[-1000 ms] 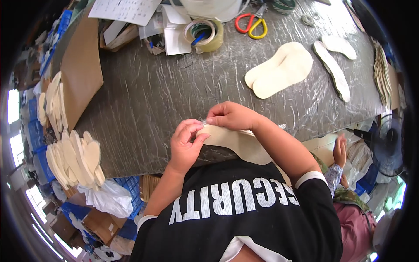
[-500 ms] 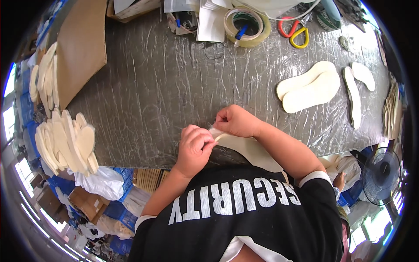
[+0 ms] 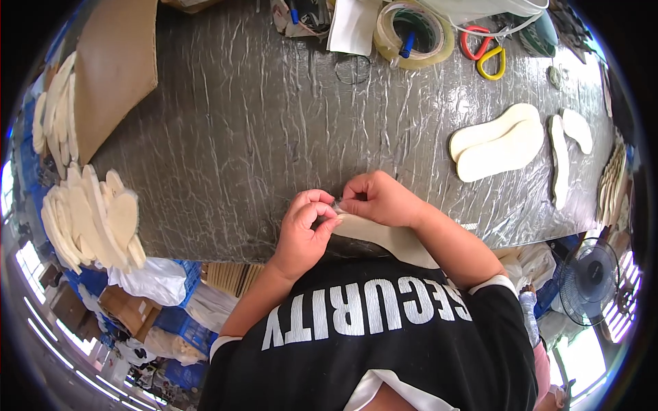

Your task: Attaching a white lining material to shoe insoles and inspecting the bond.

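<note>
- Our left hand (image 3: 303, 233) pinches the tip of a cream insole (image 3: 387, 238) at the table's (image 3: 226, 151) near edge.
- Our right hand (image 3: 385, 200) is closed beside that tip, on something too small for us to make out.
- Our right forearm (image 3: 458, 246) hides part of the insole.
- The upper edge cuts off a pale bucket (image 3: 480, 8).

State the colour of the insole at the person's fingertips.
The insole is plain cream, shown best in the head view.

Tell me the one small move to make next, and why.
I'd probably have the right hand pull gently away while the left hand steadies the cream insole: the left grips its end, and a pale wisp seems to show between the hands.
</note>
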`<act>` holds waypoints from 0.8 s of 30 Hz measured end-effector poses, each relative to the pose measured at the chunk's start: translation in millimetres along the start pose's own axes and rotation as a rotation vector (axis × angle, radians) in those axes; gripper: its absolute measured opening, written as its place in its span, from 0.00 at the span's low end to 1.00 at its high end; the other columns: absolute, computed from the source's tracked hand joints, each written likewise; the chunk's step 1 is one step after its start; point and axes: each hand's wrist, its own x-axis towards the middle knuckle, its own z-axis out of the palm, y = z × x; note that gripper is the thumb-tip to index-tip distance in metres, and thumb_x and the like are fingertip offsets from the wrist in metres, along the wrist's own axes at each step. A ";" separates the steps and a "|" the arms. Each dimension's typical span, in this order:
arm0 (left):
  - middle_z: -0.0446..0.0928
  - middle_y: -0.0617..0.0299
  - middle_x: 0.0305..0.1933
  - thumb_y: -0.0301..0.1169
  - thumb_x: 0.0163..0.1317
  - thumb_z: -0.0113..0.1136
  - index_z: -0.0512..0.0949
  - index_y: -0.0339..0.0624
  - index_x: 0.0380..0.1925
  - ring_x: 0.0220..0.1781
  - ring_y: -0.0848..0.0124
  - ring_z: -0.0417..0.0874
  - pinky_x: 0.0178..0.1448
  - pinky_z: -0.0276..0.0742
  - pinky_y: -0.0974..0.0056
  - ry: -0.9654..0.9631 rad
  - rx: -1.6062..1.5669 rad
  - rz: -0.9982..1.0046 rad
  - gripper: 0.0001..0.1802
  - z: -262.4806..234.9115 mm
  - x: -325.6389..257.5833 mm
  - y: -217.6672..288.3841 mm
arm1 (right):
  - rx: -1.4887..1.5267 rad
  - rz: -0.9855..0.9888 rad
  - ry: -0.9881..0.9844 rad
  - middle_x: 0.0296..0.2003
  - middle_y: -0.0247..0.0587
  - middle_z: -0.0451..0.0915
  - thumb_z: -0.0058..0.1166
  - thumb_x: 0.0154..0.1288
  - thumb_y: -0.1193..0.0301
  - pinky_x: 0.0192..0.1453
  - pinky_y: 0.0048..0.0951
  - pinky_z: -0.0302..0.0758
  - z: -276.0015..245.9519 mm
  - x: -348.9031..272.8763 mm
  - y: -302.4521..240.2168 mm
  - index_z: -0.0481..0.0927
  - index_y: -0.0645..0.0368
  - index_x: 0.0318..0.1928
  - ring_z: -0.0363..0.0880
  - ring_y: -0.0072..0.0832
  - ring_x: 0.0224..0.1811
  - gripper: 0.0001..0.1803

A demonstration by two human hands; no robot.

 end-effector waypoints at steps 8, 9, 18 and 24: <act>0.79 0.57 0.37 0.18 0.55 0.64 0.76 0.35 0.30 0.40 0.69 0.79 0.48 0.74 0.68 -0.035 -0.195 -0.155 0.06 -0.3 -5.0 -0.5 | -0.009 -0.039 0.013 0.21 0.42 0.76 0.60 0.61 0.70 0.32 0.30 0.71 5.4 -1.8 9.3 0.80 0.63 0.32 0.70 0.23 0.24 0.08; 0.79 0.57 0.37 0.18 0.55 0.64 0.76 0.35 0.30 0.40 0.69 0.79 0.48 0.74 0.68 -0.035 -0.196 -0.156 0.06 -0.2 -5.9 -1.2 | -0.002 -0.035 0.014 0.22 0.42 0.76 0.60 0.61 0.70 0.32 0.30 0.71 6.3 -2.8 9.1 0.80 0.63 0.32 0.71 0.24 0.24 0.08; 0.79 0.58 0.37 0.18 0.56 0.63 0.76 0.33 0.30 0.38 0.73 0.79 0.43 0.75 0.70 -0.023 -0.208 -0.165 0.05 -2.4 -11.9 -5.9 | 0.146 -0.106 -0.056 0.27 0.41 0.77 0.65 0.60 0.66 0.37 0.29 0.72 3.4 -17.3 12.8 0.79 0.62 0.38 0.72 0.27 0.29 0.13; 0.81 0.56 0.32 0.20 0.56 0.64 0.77 0.34 0.28 0.35 0.69 0.81 0.43 0.76 0.67 -0.027 -0.228 -0.258 0.04 -1.0 -15.8 -5.3 | 0.027 -0.075 -0.066 0.30 0.35 0.77 0.69 0.55 0.70 0.39 0.26 0.72 8.9 -20.7 8.9 0.79 0.65 0.39 0.73 0.20 0.34 0.16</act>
